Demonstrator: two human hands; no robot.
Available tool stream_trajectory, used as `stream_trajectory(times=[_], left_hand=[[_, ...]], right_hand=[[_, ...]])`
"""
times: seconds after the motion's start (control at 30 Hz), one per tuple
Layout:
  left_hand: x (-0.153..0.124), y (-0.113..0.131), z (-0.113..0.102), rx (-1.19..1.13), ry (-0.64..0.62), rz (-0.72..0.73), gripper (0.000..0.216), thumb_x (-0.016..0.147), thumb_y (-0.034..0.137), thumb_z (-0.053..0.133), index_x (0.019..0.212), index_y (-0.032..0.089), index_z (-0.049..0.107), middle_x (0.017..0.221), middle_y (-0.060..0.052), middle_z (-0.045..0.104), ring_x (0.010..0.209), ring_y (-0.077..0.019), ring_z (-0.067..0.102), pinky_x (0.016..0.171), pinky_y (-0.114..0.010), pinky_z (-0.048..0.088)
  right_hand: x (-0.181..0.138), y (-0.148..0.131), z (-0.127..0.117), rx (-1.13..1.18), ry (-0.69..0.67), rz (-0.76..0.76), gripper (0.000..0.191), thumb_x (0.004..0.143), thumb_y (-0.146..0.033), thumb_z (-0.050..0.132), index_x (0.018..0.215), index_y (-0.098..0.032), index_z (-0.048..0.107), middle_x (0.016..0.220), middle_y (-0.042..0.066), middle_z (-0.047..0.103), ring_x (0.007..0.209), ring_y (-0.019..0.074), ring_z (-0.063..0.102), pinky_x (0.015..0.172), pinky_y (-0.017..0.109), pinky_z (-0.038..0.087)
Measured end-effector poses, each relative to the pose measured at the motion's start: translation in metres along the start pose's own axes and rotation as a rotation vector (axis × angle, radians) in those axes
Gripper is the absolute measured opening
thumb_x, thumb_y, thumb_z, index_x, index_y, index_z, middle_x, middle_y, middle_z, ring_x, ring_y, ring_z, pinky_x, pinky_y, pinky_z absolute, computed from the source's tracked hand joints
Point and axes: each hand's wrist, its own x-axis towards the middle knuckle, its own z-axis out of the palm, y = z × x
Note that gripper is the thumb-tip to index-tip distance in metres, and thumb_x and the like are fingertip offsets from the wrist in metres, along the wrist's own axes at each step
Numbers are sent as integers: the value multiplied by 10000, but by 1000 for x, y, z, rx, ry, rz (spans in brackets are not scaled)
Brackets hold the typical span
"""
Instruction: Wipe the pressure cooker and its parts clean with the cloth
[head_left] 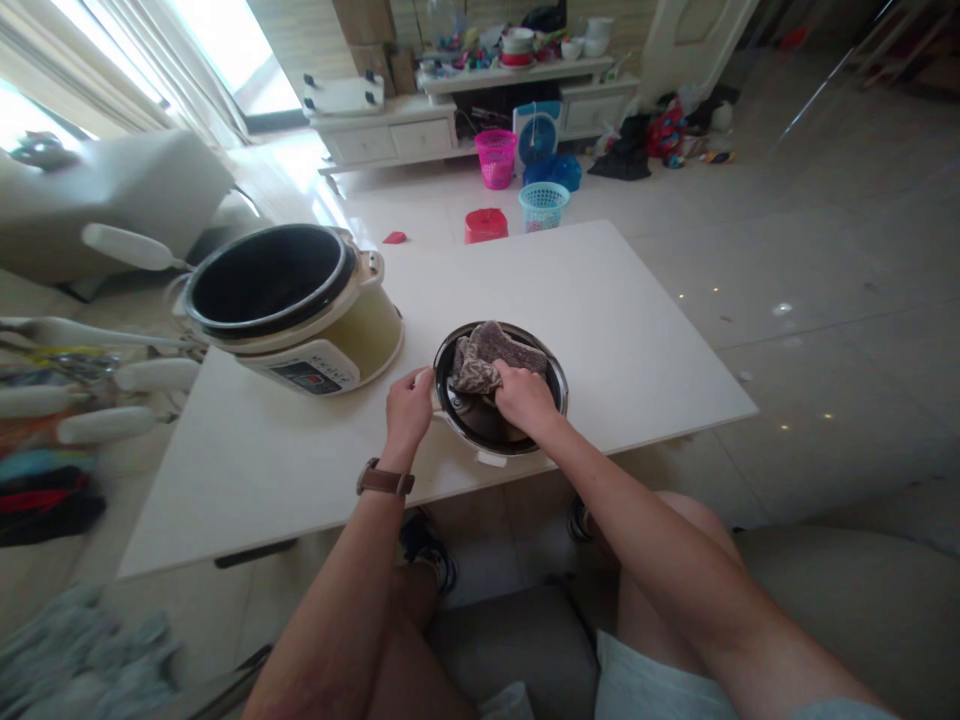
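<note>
A round cooker lid [477, 418] with a shiny metal rim and dark inner face lies, inside up, near the table's front edge. My left hand [409, 408] grips its rim on the left side, thumb on top. A bunched grey-brown cloth [499, 352] rests on the lid's inner face. My right hand [525, 398] is closed on this cloth and presses it against the lid. To the left stands an electric pressure cooker [375, 335], uncovered, with a dark inner pot [262, 275] and a control panel on its front.
Both the lid and cooker are on a white table [600, 330]. A red stool [486, 225], a turquoise basket [544, 203] and a pink basket [496, 160] stand on the floor beyond it. White-handled utensils [109, 423] hang at the left. A cluttered TV cabinet [390, 140] lines the back wall.
</note>
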Motion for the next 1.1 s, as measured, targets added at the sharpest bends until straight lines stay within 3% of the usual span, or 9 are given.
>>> stream_trajectory(times=[0.13, 0.27, 0.4, 0.5, 0.57, 0.67, 0.9, 1.1], left_hand=[[0, -1, 0, 0, 4, -22, 401, 910, 464, 556, 932, 179, 837, 950, -42, 816, 984, -261, 702, 905, -327, 495], [0, 1, -1, -1, -2, -37, 410, 904, 471, 553, 957, 181, 838, 990, -49, 821, 1015, -262, 701, 917, -324, 498], [-1, 3, -2, 21, -6, -35, 405, 899, 467, 537, 901, 174, 816, 935, -44, 807, 981, -256, 690, 890, -320, 487], [-1, 2, -2, 25, -11, -32, 407, 898, 474, 531, 875, 170, 801, 910, -47, 796, 955, -251, 684, 880, -322, 480], [1, 0, -2, 17, -16, -31, 414, 898, 481, 535, 903, 168, 806, 933, -56, 798, 966, -251, 683, 894, -326, 480], [4, -6, -2, -7, -39, -33, 425, 900, 481, 528, 967, 165, 804, 985, -72, 795, 980, -248, 673, 880, -325, 494], [9, -21, -2, -86, -150, -188, 458, 872, 511, 549, 1089, 161, 749, 1040, -92, 744, 833, -216, 614, 639, -292, 472], [12, -31, 0, -7, -142, -126, 384, 867, 482, 540, 995, 163, 712, 965, -110, 751, 876, -240, 644, 765, -331, 512]], right_hand=[[1, 2, 5, 243, 48, -44, 357, 919, -197, 537, 1203, -236, 750, 1155, 139, 819, 1161, 359, 740, 1069, 457, 522], [20, 18, 10, 882, 148, -47, 235, 856, -266, 587, 1009, -231, 762, 1037, 26, 827, 1077, 270, 718, 1029, 389, 543], [39, 39, 0, 1352, 419, 87, 217, 760, -315, 628, 913, -198, 728, 899, -7, 785, 939, 224, 687, 956, 363, 558], [43, 51, -14, 1488, 626, 118, 213, 739, -338, 643, 896, -206, 700, 890, -15, 761, 924, 211, 678, 911, 337, 562], [44, 57, -21, 1556, 693, 134, 217, 728, -335, 654, 904, -211, 685, 897, -16, 753, 921, 206, 681, 878, 323, 569], [44, 58, -24, 1645, 698, 166, 226, 728, -325, 655, 923, -213, 670, 899, -10, 749, 908, 203, 691, 832, 312, 580], [45, 49, -16, 1769, 626, 242, 241, 706, -312, 667, 925, -212, 668, 888, -5, 766, 898, 207, 708, 843, 321, 607], [40, 44, -16, 1808, 377, 179, 279, 742, -394, 639, 967, -230, 641, 876, 36, 773, 926, 274, 742, 891, 434, 643]])
